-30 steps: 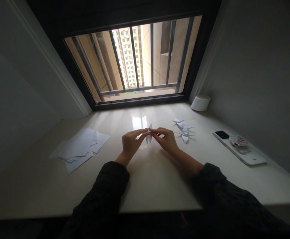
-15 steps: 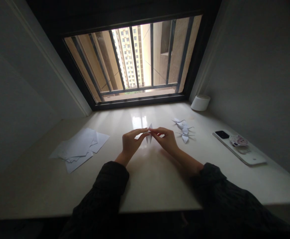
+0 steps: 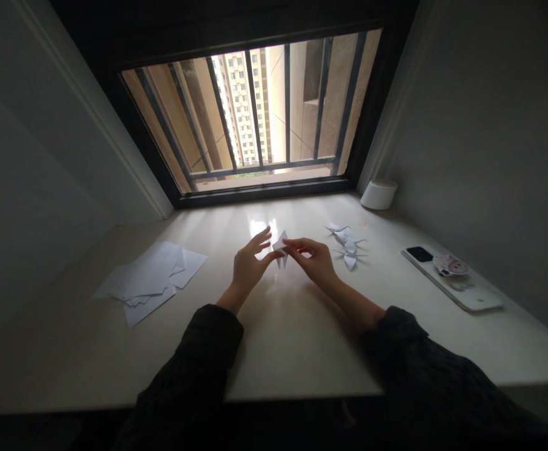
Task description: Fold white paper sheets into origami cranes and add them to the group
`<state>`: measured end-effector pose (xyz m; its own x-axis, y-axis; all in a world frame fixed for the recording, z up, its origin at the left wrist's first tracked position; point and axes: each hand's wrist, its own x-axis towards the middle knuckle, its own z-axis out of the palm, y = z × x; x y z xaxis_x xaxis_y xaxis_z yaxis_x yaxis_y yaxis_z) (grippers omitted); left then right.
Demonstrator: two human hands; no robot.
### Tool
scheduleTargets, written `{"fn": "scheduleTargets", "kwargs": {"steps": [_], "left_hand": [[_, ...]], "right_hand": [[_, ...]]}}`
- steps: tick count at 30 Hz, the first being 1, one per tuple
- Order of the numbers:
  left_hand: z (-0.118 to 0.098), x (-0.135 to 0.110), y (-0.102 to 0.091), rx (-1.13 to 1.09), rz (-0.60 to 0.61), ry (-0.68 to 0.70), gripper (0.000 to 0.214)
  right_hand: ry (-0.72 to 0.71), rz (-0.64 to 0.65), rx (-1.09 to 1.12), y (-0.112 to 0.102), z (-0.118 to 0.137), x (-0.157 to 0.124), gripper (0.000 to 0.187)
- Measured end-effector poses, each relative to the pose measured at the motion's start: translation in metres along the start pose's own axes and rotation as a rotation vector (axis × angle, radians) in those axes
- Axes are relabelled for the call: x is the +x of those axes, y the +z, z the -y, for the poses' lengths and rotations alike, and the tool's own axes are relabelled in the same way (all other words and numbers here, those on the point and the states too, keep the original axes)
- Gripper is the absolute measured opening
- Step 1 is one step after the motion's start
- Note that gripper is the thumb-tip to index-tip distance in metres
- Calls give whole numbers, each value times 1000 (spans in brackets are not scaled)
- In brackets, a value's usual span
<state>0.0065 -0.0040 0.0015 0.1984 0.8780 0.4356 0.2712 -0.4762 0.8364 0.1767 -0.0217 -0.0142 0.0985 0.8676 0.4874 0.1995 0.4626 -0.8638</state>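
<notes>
1. Over the middle of the worktop [image 3: 297, 363], between its left and right edges and nearer the far edge than the near one, is the folded paper [image 3: 280, 242], a small white piece with a point facing the window and narrow points facing the near edge.
2. The right hand [image 3: 315, 262] has its grip pinched on the folded paper, thumb and fingertips meeting at the side towards the right edge.
3. The left hand [image 3: 249, 263] has a loosened grip: its fingers are raised and spread away from the paper, while the thumb reaches to the paper's lower part; whether it presses there, I cannot tell.
4. Both forearms come in across the near edge, in dark sleeves [image 3: 210, 338] turned back above the wrists.
5. Towards the left edge, white sheets [image 3: 146, 272] lie in an uneven, fanned pile.
6. Beyond the right hand, towards the far right corner, small folded figures [image 3: 349, 246] with thin points lie close together in a row.
7. Near the right edge, a pale phone [image 3: 478, 297] lies camera side up, with a decoration [image 3: 451, 265] on its back.
8. In the far right corner stands a white, rounded object [image 3: 379, 195], just beside the dark window frame [image 3: 264, 196] along the far edge.
</notes>
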Motion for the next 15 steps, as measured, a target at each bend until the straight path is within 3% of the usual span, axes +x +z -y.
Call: {"fn": "scheduleTargets", "kwargs": {"steps": [3,9,15], "left_hand": [[7,4,3,-284,164,-181,59],[7,4,6,-514,82,-336,56],[2,2,7,-514,75,-339,53]], "right_hand": [[26,20,26,0,0,1,25],[-6,76,64,-1,2,1,30],[-56,182,93,-1,-1,1,25]]}}
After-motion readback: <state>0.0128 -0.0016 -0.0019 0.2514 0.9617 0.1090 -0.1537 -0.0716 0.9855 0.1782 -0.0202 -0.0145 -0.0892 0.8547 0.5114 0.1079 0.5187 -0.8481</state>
